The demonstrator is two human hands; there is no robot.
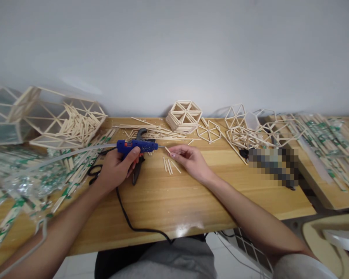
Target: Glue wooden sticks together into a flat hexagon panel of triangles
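Observation:
My left hand (120, 164) is closed around a blue hot glue gun (136, 146), with a long clear glue stick (72, 152) trailing out of its back. The gun's nozzle points right, at the end of a short wooden stick (168, 150) pinched between the fingertips of my right hand (189, 159). Whether nozzle and stick touch, I cannot tell. Several short cut sticks (170, 166) lie on the table just below my right fingertips. Behind them stands a stack of hexagonal stick frames (185, 116), and a single flat hexagon frame (209, 131) lies to its right.
Wrapped chopsticks (75, 174) and black scissors (94, 170) lie at left, near a frame box of cut sticks (78, 126). Long sticks (154, 131) lie at the back. Open stick frames (247, 135) and more wrapped chopsticks (325, 135) are at right. A black cord (130, 224) crosses the front edge.

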